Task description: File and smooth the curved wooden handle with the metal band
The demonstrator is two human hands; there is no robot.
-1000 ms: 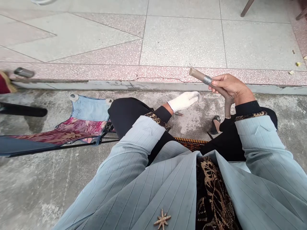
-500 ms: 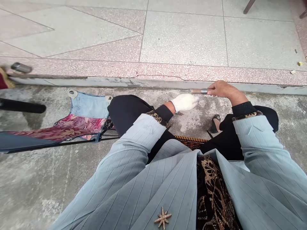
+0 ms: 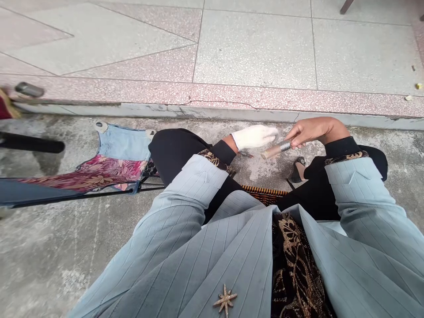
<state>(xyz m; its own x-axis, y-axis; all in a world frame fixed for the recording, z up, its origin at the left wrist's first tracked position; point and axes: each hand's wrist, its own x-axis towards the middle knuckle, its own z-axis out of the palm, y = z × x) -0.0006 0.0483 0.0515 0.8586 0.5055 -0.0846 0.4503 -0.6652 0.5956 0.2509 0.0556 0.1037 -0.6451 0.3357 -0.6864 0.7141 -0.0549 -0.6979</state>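
My right hand (image 3: 313,131), bare, grips the end of a short wire-wound rod (image 3: 273,151) between thumb and fingers. The rod is pale brown, with silvery wire coiled round the part near my fingers. Its free end points left and slightly down. A white knitted glove covers my left hand (image 3: 255,136), whose fingers are closed together just left of and above the rod, apart from it. Anything in that hand is too small or hidden to make out. Below the glove, a small dark object with a reddish tip (image 3: 245,154) shows on the concrete.
A raised tiled step (image 3: 255,48) runs along the front. On its edge lies a grey metal cylinder (image 3: 29,89). A folding chair with patterned fabric (image 3: 109,165) stands at my left. A woven seat edge (image 3: 263,192) shows between my legs, a shoe (image 3: 298,170) by my right knee.
The rod has tilted, its free end dropping lower toward me. My right hand has shifted slightly down and right, and my gloved left hand has moved slightly right.
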